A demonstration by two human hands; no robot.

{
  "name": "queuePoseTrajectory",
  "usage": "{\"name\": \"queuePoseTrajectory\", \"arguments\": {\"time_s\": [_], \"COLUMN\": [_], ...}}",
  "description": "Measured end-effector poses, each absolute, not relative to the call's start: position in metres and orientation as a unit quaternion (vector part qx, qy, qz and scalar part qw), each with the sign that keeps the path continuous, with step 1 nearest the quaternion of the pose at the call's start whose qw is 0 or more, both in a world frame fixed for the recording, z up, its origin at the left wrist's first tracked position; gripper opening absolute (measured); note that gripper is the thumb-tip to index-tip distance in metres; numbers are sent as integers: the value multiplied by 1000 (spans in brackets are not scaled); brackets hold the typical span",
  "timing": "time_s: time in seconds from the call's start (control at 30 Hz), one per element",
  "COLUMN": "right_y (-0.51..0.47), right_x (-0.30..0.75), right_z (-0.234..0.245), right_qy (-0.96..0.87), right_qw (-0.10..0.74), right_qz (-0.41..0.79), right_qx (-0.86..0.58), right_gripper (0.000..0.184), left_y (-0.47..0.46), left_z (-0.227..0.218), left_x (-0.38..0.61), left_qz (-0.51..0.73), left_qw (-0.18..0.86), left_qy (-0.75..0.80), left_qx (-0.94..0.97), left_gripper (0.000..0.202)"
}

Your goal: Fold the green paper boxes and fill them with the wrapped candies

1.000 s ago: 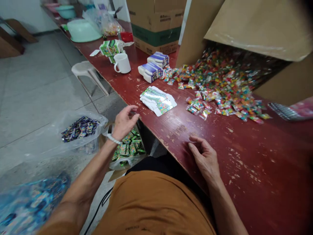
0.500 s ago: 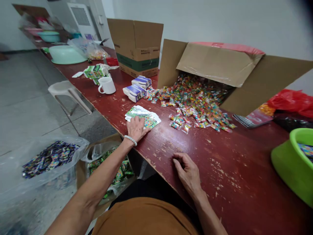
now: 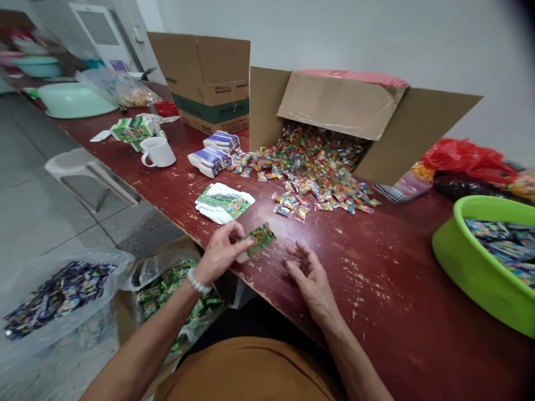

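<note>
My left hand (image 3: pixel 224 248), with a pale bead bracelet at the wrist, pinches a flat green printed candy carton (image 3: pixel 261 238) above the table's front edge. Just beyond it lies a fanned stack of flat green-and-white cartons (image 3: pixel 225 203). Off to the right, my right hand (image 3: pixel 308 273) is held with its fingers apart and nothing in them, close to the red table (image 3: pixel 376 267). Loose wrapped candies (image 3: pixel 292 203) lie ahead of both hands, spilling from a tipped cardboard box (image 3: pixel 334 106).
Two purple-and-white cartons (image 3: pixel 211 161), a white mug (image 3: pixel 157 152) and green boxes (image 3: pixel 132 129) stand left of the candies. At right is a green basin (image 3: pixel 472 267) of packets. Below the table edge are bags of purple packets (image 3: pixel 67 295) and green packets (image 3: pixel 167 289). A stool (image 3: pixel 83 167) stands left.
My left hand has lifted a green carton off the stack and brought it right, nearer my body. My right hand's fingers have spread. The view has turned slightly right.
</note>
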State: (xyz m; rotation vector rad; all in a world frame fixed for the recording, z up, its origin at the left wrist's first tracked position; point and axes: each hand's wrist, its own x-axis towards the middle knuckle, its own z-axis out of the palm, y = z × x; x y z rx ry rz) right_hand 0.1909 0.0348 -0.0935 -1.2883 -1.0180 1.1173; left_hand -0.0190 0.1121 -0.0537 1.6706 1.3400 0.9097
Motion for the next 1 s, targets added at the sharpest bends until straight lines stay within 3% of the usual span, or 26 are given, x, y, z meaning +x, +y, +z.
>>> {"name": "queuePoseTrajectory", "arguments": {"time_s": [0.07, 0.2, 0.33, 0.6, 1.0], "right_y": [33, 27, 20, 12, 10], "right_x": [186, 179, 177, 180, 184], "right_z": [-81, -59, -46, -35, -40], "right_qy": [-411, -417, -440, -418, -396], "right_qw": [570, 547, 515, 439, 482], "right_qz": [489, 530, 575, 704, 721], "right_qx": [-517, -495, -459, -371, -301], "right_gripper": [53, 30, 26, 40, 47], "left_y": [81, 47, 46, 41, 43], "left_z": [-52, -43, -39, -45, -42], "left_x": [-14, -7, -1, 14, 15], "left_qz": [360, 255, 158, 109, 161], "left_qw": [527, 740, 853, 892, 856], "left_qy": [476, 365, 217, 168, 190], "left_qx": [605, 504, 447, 406, 453], "left_gripper": [30, 42, 53, 50, 57]}}
